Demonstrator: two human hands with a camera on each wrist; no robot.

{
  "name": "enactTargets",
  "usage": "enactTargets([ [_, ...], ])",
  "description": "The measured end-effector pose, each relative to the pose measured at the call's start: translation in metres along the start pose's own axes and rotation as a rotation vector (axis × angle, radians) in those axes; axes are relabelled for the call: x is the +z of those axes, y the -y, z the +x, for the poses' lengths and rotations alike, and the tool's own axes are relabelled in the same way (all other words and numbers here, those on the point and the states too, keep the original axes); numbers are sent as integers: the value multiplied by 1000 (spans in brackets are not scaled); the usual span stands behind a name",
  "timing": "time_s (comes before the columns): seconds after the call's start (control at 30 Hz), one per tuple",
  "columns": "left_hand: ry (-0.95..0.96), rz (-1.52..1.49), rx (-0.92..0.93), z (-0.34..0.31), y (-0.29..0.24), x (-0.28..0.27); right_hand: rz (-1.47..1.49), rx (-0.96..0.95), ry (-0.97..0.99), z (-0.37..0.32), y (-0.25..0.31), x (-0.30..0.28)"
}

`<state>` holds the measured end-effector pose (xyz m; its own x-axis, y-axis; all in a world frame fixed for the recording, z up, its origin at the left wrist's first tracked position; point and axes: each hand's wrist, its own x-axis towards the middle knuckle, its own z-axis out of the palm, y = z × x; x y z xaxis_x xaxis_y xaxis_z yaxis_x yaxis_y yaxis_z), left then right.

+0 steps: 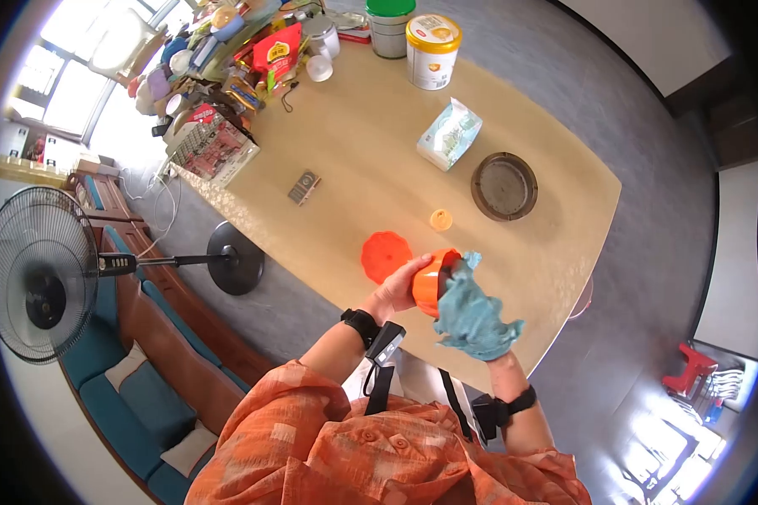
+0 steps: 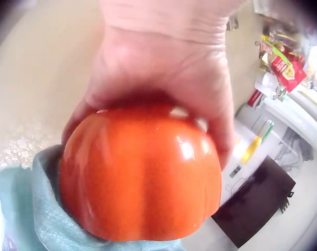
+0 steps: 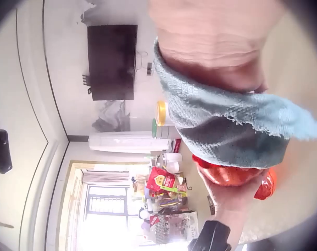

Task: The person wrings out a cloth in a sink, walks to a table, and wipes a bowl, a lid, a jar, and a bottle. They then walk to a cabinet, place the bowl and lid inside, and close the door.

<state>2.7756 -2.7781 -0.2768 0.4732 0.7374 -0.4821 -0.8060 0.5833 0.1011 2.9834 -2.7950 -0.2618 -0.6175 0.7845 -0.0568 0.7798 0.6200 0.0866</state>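
Org bowl (image 1: 427,290) over tan tbl (image 1: 354,168); fan (image 1: 116,264) + sofa (image 1: 164,353) nr.

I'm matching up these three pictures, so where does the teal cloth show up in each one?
Head: teal cloth, below and right of centre.
Left wrist: teal cloth, lower left, reaching the bottom edge.
Right wrist: teal cloth, from the middle to the right edge.
Shared landmark: red packet, top, left of centre in head; upper right in left wrist; below centre in right wrist.
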Motion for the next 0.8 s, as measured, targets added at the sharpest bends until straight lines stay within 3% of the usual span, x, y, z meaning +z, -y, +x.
enactTargets([
  [0.2, 34, -151, -4, -7, 4, -4, 389, -11, -52, 18, -17, -37],
  [0.33, 129, 66, -77, -7, 23, 17, 594, -21, -78, 38, -4, -51],
  [0.43, 64, 121, 27, -11, 32, 39, 2359, 870, 229, 42, 8, -18],
  [0.53, 27, 8, -30, -14, 35, 47, 2491, 699, 258, 32, 15, -18],
  [0.67, 79, -35, -47, -23, 32, 55, 2586, 693, 398, 19, 17, -30],
  [0.73, 87, -79, -76, -31, 31, 58, 2251, 248, 396, 3, 11, -24],
  [0.8, 178, -7, -125, -37, 33, 61, 2131, 233, 523, -4, 6, -33],
])
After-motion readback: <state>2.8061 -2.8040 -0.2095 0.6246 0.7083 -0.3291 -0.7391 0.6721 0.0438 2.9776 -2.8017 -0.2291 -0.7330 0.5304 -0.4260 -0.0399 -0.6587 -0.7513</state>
